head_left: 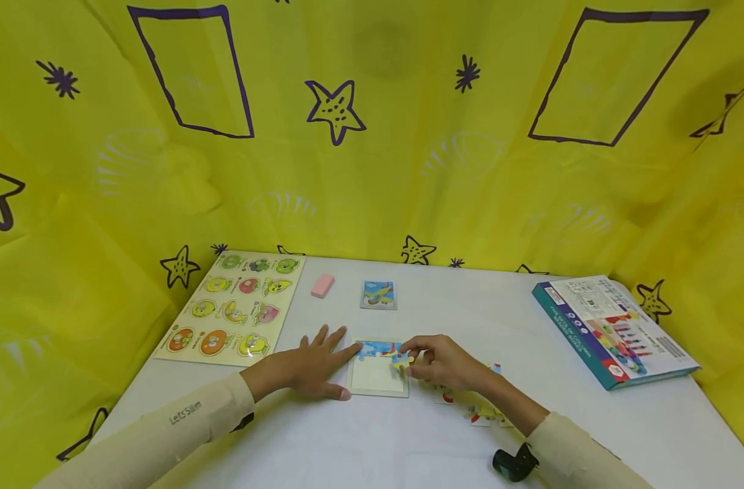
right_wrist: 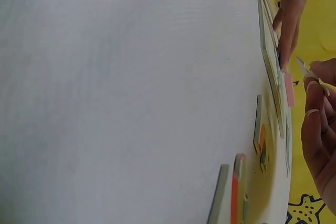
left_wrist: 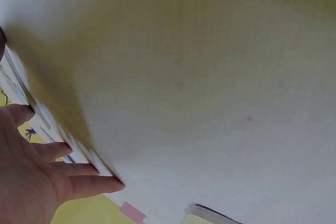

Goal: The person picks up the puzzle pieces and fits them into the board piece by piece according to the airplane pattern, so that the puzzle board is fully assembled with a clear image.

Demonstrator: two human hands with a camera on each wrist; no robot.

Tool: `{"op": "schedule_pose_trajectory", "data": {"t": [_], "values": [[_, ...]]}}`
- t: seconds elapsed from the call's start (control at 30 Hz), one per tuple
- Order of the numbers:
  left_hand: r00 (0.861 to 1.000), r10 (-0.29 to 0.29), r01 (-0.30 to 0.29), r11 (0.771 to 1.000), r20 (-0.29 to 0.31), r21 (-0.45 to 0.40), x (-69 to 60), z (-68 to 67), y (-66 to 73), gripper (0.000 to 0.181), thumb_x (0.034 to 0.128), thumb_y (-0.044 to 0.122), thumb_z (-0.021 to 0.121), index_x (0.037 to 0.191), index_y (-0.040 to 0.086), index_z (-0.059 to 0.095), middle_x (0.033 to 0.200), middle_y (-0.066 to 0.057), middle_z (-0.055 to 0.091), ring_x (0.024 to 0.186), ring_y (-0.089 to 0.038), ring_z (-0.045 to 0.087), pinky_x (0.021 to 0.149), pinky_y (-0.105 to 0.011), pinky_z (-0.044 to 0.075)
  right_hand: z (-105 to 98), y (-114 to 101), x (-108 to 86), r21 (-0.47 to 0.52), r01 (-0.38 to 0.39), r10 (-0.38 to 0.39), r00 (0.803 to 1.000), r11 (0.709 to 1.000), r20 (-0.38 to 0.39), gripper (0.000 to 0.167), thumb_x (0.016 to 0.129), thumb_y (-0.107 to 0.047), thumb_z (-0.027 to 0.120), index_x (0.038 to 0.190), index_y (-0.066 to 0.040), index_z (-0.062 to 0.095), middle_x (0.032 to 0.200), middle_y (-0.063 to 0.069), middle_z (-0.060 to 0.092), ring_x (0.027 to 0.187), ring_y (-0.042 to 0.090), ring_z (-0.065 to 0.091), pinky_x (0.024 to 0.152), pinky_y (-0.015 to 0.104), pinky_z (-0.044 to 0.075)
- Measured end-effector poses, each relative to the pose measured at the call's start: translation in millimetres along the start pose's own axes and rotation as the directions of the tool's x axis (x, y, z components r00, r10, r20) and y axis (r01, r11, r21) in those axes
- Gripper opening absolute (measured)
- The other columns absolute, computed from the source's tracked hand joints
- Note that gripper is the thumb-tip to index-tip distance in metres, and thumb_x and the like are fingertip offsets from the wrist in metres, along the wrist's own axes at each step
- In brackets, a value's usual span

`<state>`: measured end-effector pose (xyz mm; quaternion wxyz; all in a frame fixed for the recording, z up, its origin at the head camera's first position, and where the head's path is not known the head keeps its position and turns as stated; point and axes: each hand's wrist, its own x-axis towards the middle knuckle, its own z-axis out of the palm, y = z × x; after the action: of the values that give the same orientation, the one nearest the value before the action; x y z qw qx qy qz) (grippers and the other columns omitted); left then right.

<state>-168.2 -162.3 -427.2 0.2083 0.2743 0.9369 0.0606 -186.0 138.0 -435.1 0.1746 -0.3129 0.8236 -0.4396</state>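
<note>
Head: puzzle piece (head_left: 401, 360) is pinched by right hand (head_left: 440, 363) over tray (head_left: 379, 392), far-right part; long axis can't be told. Left hand (head_left: 318, 367) is spread at tray's left edge.
Left wrist: fingers (left_wrist: 97, 185) are held apart.
Right wrist: piece is seen nearly edge-on, tilted, between thumb and fingers.

- One puzzle tray (head_left: 379, 377)
- One held piece (head_left: 399, 360) over the tray
- Several loose pieces (head_left: 485, 415) right of the tray, number uncertain
- One picture card (head_left: 379, 295) beyond the tray
- One pink block (head_left: 323, 286) beyond it, leftward
- One board (head_left: 219, 297) of twelve fruits (head_left: 234, 312), left of it
- One box (head_left: 616, 331), far right of it
</note>
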Motion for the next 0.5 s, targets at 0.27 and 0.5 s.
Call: {"op": "schedule_pose_trajectory", "data": {"t": [0.27, 0.5], "values": [[1.0, 0.006, -0.006, 1.0, -0.01, 0.0, -0.1, -0.3, 0.2, 0.09, 0.0894, 0.065, 0.062, 0.161, 0.025, 0.024, 0.168, -0.019, 0.012, 0.15, -0.055, 0.01, 0.108, -0.076, 0.025, 9.3, 0.6, 9.6, 0.033, 0.023, -0.023, 1.0, 0.999, 0.006, 0.03, 0.089, -0.006, 0.072, 0.119, -0.001, 0.068, 0.1, 0.01, 0.062, 0.057, 0.003, 0.05, 0.054, 0.018, 0.043], [1.0, 0.003, -0.003, 1.0, -0.014, -0.004, 1.1, 2.0, -1.0, 0.09, 0.0888, 0.065, 0.062, 0.161, 0.026, 0.024, 0.168, -0.018, 0.012, 0.15, -0.054, 0.011, 0.108, -0.076, 0.025, 16.2, -3.7, 18.4, 0.019, 0.04, -0.041, 0.999, 0.999, 0.017, 0.029, 0.089, -0.008, 0.072, 0.118, -0.002, 0.069, 0.1, 0.008, 0.063, 0.054, 0.003, 0.052, 0.055, 0.018, 0.046]]}}
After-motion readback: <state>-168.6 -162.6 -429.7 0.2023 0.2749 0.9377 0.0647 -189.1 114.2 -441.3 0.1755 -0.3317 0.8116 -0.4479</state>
